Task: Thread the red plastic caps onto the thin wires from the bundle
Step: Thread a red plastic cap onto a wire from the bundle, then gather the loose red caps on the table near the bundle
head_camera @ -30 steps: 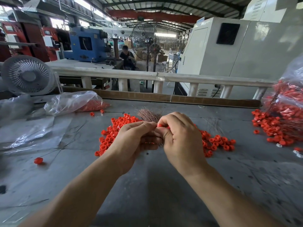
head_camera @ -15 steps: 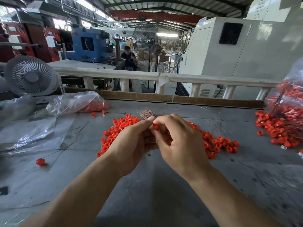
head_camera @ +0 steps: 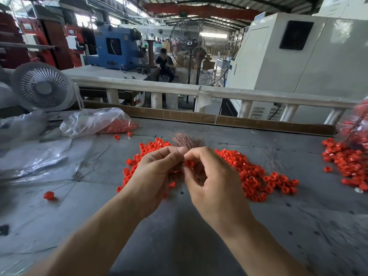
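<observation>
Where fingers pinch: ribbed red cap (head_camera: 189, 163), wiry bundle (head_camera: 184, 140).

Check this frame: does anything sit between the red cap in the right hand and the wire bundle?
Nothing visible does. The right hand pinches the red cap right beside the wire bundle, which the left hand grips.

Factory hall: blue machine (head_camera: 117, 47), steel roof trusses (head_camera: 199, 10).

Since a second ago: right hand (head_camera: 215, 182) opened out, small red plastic cap (head_camera: 189, 163) now exposed at fingertips.
</observation>
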The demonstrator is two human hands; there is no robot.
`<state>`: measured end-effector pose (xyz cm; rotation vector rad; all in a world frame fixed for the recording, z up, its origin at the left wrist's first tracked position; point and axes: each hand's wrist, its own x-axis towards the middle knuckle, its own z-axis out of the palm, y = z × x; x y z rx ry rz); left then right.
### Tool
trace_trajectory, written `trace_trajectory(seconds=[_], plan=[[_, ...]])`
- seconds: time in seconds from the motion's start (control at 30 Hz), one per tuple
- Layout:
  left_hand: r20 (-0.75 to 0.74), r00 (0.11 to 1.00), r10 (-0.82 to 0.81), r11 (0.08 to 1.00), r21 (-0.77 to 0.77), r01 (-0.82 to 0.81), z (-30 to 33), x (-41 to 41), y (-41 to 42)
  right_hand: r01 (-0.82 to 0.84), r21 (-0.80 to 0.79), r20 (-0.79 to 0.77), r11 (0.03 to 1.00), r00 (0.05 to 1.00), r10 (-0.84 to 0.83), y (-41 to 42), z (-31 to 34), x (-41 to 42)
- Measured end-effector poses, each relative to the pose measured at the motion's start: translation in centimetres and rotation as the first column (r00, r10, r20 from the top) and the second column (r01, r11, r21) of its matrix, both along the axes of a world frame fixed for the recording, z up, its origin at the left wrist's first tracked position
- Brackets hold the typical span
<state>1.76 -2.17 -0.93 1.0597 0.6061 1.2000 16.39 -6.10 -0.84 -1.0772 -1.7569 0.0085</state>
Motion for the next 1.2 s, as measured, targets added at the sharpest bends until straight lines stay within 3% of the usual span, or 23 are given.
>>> trace_trajectory(seconds=[0.17,0.53,0.97,1.2], plan=[[-0.12,0.987,0.106,0.994,-0.023,-0.109,-0.8,-0.4,0.5,0.005,-0.056,-0.014,0.998,1.0,-0.006,0.5,-0.8,-0.1],[-0.178,0.942,0.284,0.959,0.055,-0.278,-0.9,1.1,0.3,-0.01,-0.203,0.02,0.979,1.0,0.014,1.0,-0.3,1.3],[-0.217,0.923,0.317,0.949,0.073,-0.308,0.0,1.1,0.2,-0.057,-0.243,0.025,0.968,0.998,0.065,0.4,0.0,2.4],[-0.154,0.898,0.413,0.91,0.046,-0.411,0.5,-0.5,1.0,0.05,-0.306,0.117,0.951,0.993,-0.015,0.9,-0.1,4.2]])
